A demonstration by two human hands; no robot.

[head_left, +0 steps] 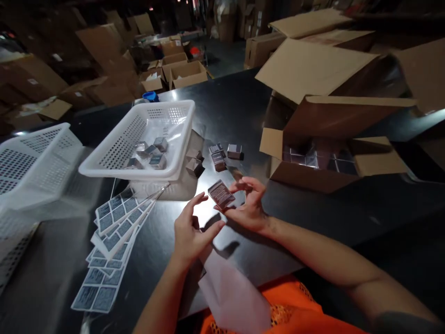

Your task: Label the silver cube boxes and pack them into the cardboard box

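My right hand [250, 204] grips a small silver box [221, 195] by its right side, with its printed face turned up toward me. Close by on the left is my left hand [194, 232], thumb and index finger spread apart and not touching that box. A pale sheet [232, 292] runs from under the left palm down toward my lap; its upper end tucks in beneath the curled fingers, which partly hide it. Beyond my hands, several similar small boxes [218, 161] lie on the dark shiny table [156, 260].
A white perforated basket [139, 174] with several small boxes stands on the left. Printed label sheets [111, 241] fan out before it. Another white basket [34, 162] is farther left. At right, an open carton [306, 178] holds packed boxes. More cartons [187, 74] fill the background.
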